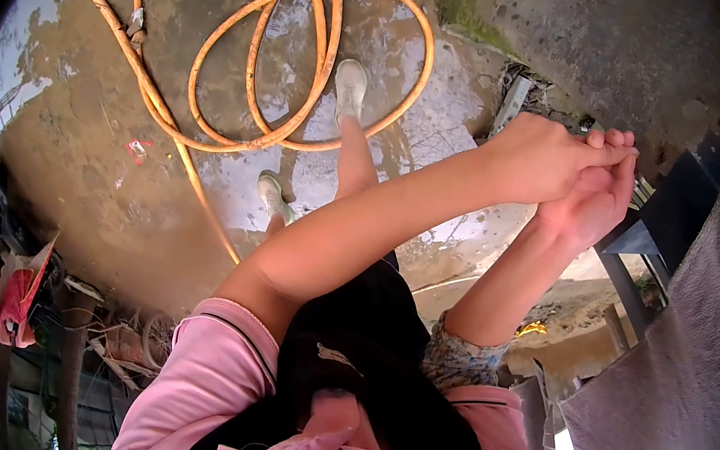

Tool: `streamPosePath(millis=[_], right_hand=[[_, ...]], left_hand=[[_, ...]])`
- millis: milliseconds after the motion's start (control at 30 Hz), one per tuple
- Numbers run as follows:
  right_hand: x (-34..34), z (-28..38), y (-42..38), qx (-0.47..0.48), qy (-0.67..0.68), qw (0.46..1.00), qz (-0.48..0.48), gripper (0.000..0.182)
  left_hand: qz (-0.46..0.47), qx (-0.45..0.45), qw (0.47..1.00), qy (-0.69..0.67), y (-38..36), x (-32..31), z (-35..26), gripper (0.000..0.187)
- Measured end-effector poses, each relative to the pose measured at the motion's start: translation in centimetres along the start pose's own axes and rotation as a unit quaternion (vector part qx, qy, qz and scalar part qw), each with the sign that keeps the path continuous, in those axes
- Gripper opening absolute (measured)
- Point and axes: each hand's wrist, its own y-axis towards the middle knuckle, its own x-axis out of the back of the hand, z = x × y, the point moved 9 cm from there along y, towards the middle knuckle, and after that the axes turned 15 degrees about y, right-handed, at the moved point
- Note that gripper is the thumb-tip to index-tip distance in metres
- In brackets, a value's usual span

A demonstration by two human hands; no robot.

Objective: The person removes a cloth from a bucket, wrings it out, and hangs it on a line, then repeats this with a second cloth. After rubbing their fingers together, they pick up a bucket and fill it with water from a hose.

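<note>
My left hand [540, 158] reaches across to the right and lies against my right hand [591, 202]. Its fingers are bent and closed, with the tips meeting those of the other hand. The right palm faces partly up, and its fingers curl inward. If anything small is pinched between the fingertips, I cannot make it out. Both hands are in the air above the wet ground, beside a hanging grey cloth [681, 362]. A patterned sleeve cuff [463, 355] sits on my right forearm.
A coiled orange hose [429, 51] lies on the wet concrete floor [147, 232] beyond my shoes [351, 86]. Dark panels [681, 201] stand at the right, by the cloth. Clutter with a red and pink item [18, 297] is at lower left. A yellow scrap [533, 328] lies at right.
</note>
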Motion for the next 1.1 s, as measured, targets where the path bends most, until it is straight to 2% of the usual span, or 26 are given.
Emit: streamPosePath(millis=[67,300,400,467,500,600,700,800,833,867,900,933,967,1033,1100], right_hand=[[0.7,-0.6,0.4,-0.015,0.010,1.000,-0.024,0.018],[1.4,-1.4,1.1,-0.089,0.042,0.994,-0.052,0.016],[0.4,-0.8,0.6,-0.047,0.017,0.998,-0.033,0.017],[-2.0,-0.9,-1.1,0.003,0.024,0.999,0.042,0.022],[-3.7,-1.1,-2.2,0.029,0.027,0.996,0.082,0.025],[-7.5,-4.9,-6.4,0.001,-0.163,0.969,0.185,0.036],[-10.7,-6.9,-10.8,-0.084,-0.211,0.926,0.302,0.046],[-14.6,-6.8,-14.0,-0.133,-0.149,0.916,0.347,0.053],[-15.5,-6.8,-14.5,-0.159,-0.117,0.932,0.303,0.049],[-16.7,-6.6,-15.0,-0.162,-0.105,0.922,0.335,0.043],[-17.4,-6.5,-15.2,-0.166,-0.093,0.910,0.368,0.039],[-18.7,-6.7,-15.6,-0.172,-0.077,0.895,0.405,0.035],[-19.8,-7.2,-16.2,-0.209,-0.071,0.895,0.387,0.027],[-22.7,-7.7,-18.3,-0.265,-0.069,0.862,0.427,0.028],[-24.6,-8.9,-20.3,-0.306,-0.089,0.831,0.457,0.030]], left_hand=[[0.047,0.014,0.999,0.010,0.1,-0.4,0.6,0.046],[0.043,0.026,0.994,0.095,0.4,0.4,0.0,0.040],[0.018,0.007,0.994,0.105,0.6,1.5,-0.9,0.037],[-0.015,-0.014,0.993,0.113,-0.4,3.0,-1.6,0.033],[-0.014,0.000,0.995,0.095,-1.2,4.0,-1.3,0.038],[-0.032,0.020,0.996,0.083,-5.4,7.8,0.1,0.055],[-0.092,0.003,0.986,0.139,-9.3,11.4,0.0,0.067],[-0.158,-0.025,0.974,0.160,-11.3,15.2,-2.8,0.071],[-0.168,-0.030,0.970,0.171,-11.7,16.3,-3.4,0.070],[-0.180,-0.032,0.966,0.182,-12.0,17.7,-4.2,0.070],[-0.148,-0.029,0.964,0.220,-12.0,19.1,-5.2,0.054],[-0.153,-0.011,0.965,0.214,-12.3,20.2,-5.5,0.048],[-0.162,0.007,0.964,0.212,-12.8,20.9,-5.3,0.041],[-0.192,0.031,0.956,0.221,-14.2,23.1,-5.3,0.023],[-0.197,0.021,0.947,0.253,-16.0,25.3,-5.9,0.019]])
